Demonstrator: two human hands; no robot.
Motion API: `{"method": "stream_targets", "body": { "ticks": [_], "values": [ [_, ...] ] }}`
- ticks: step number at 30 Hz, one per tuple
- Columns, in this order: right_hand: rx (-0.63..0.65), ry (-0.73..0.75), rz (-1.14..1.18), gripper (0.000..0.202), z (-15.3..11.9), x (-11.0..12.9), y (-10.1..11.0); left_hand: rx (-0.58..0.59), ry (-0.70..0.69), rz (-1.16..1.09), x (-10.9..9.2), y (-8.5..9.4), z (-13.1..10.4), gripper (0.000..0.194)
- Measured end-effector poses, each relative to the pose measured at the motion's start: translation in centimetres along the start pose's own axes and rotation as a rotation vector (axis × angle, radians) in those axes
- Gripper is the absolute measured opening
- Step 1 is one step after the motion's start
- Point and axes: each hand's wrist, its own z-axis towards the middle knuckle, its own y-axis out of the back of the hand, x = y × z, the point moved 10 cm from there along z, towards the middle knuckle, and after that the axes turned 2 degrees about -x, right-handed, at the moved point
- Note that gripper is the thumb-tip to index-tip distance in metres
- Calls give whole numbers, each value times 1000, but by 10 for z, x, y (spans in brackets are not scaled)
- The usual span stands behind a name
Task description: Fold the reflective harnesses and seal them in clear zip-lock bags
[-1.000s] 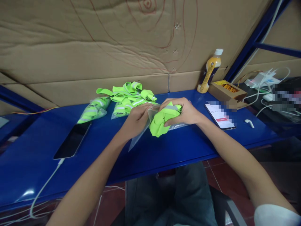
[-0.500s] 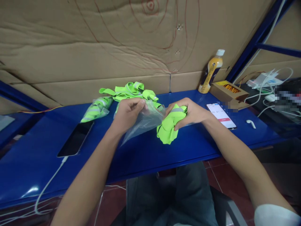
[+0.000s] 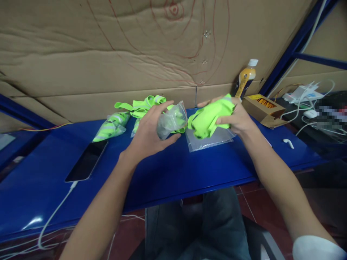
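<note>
My left hand (image 3: 148, 131) is curved round a clear plastic bag (image 3: 172, 121), its mouth spread toward the right. In my right hand (image 3: 237, 115) is a folded neon-green strap bundle (image 3: 210, 117) with a grey reflective strip, held just right of the bag and apart from it. Beneath the bundle, flat clear bags (image 3: 208, 140) lie on the blue table (image 3: 168, 173). Behind my left hand is a loose pile of green straps (image 3: 146, 104). A bagged green bundle (image 3: 112, 126) lies farther left.
A black phone (image 3: 87, 160) with a white cable lies at left. At right are a bottle (image 3: 246, 79), a cardboard box (image 3: 264, 108), a white earbud (image 3: 288, 143) and tangled cables. A cardboard wall (image 3: 108, 72) stands behind the table.
The bag, stretched out between my hands before, is now bunched inside my left hand. My right hand has moved right and up with the green bundle, covering most of the phone there.
</note>
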Motion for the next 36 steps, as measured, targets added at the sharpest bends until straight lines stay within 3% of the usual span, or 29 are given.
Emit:
{"method": "stream_targets", "body": {
  "ticks": [2, 4, 9, 16, 23, 27, 30, 36],
  "values": [
    [-187, -32, 47, 58, 0, -5, 25, -42, -101, 183, -12, -1, -2, 92],
    [-290, -88, 64, 59, -2, -12, 36, -24, -161, 287, -22, -11, -5, 101],
    [-188, -208, 57, 55, -1, -22, 16, -37, -183, 476, -36, -33, -13, 98],
    [-178, -244, 36, 50, -2, -25, 8, -198, -208, 581, -42, -30, -18, 82],
    [-321, -243, 96, 55, -2, -32, 0, -65, -197, 618, -39, -48, -17, 79],
    [-261, -260, 83, 53, -3, -37, -18, -13, -101, 538, -16, -41, -12, 87],
    [-236, -271, 32, 52, -4, -40, -25, 56, -41, 523, -2, -42, -11, 78],
    [-226, -256, -32, 49, -5, -36, -28, 37, -87, 622, -13, -48, -14, 64]
  ]
}}
